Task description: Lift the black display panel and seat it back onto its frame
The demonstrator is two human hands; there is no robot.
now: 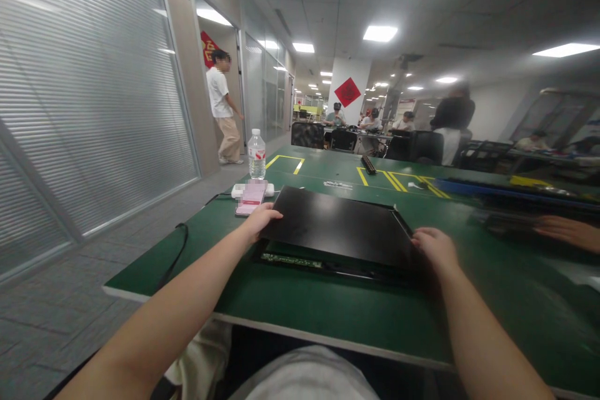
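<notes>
A thin, dark, glossy panel is held tilted above the green table, its near edge raised. My left hand grips its left side, thumb on top and fingers hidden beneath. At the panel's right edge, my right hand is closed with its fingertips on the rim. Below the panel lies a black frame with a strip of green circuit board showing along its near side. Most of that frame is covered by the panel.
Behind my left hand are a phone, a white power strip and a water bottle. Yellow tape marks the green table. A black cable hangs at the left edge. Another person's hand is at right, near a blue item.
</notes>
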